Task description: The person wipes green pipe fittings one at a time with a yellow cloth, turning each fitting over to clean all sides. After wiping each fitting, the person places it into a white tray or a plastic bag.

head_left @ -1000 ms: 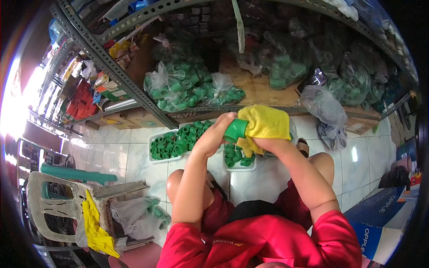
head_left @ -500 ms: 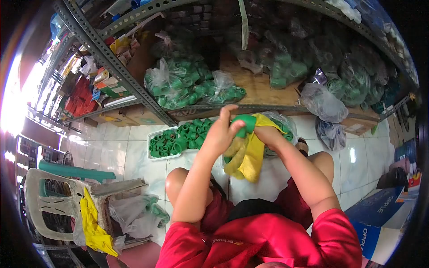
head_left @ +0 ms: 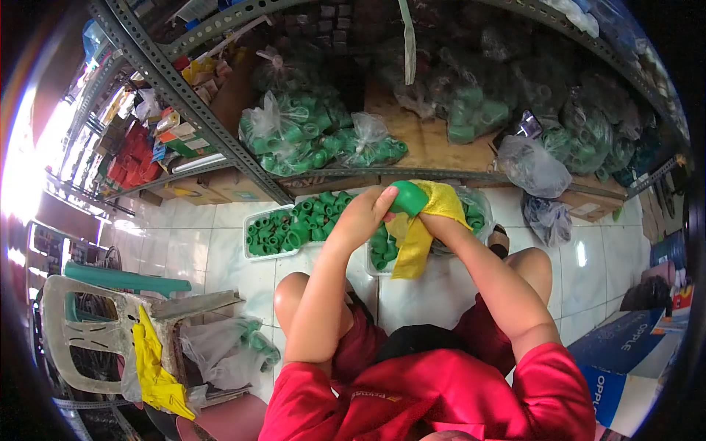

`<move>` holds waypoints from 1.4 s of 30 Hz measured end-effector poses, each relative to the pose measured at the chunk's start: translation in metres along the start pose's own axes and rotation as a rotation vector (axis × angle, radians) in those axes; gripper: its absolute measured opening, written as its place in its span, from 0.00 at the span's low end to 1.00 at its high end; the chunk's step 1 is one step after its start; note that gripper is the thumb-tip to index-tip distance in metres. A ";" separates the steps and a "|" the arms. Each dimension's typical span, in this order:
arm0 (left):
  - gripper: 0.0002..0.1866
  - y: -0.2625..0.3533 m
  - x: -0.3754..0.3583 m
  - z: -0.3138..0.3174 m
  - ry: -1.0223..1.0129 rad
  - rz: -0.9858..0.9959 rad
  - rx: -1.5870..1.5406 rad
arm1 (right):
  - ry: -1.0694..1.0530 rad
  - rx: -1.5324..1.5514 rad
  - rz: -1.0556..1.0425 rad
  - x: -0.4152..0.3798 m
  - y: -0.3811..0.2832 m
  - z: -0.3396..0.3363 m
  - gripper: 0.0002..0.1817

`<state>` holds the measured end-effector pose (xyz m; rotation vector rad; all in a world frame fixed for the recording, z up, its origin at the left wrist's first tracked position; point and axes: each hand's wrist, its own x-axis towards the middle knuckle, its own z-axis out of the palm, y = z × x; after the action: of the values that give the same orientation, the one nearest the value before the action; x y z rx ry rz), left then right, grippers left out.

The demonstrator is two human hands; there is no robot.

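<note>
A large green plastic pipe fitting is held up in front of me, above the trays of fittings. My left hand is closed round its left end, thumb on top. A yellow cloth wraps the fitting's right side, and one end hangs down from it. Gripping the cloth, my right hand is partly covered by it, so most of its fingers are hidden. Beneath my hands, a clear tray contains smaller green fittings.
Another white tray of green fittings stands on the tiles to the left. Bagged green fittings lie on the low shelf ahead. At left is a worn plastic chair with a yellow cloth over it; a blue box is at right.
My left hand's fingers, raised and spread before, have closed on the fitting. The hanging cloth end has swung and straightened, uncovering more of the tray below.
</note>
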<state>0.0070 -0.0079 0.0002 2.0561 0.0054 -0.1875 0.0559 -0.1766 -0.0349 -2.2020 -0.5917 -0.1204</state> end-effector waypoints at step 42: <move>0.26 0.022 -0.015 -0.009 0.090 -0.056 -0.028 | 0.160 -0.393 -0.411 -0.006 -0.038 -0.029 0.09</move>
<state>-0.0048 -0.0094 0.0258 2.0367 0.1203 -0.1283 0.0366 -0.1803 0.0087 -2.3795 -0.9897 -0.6711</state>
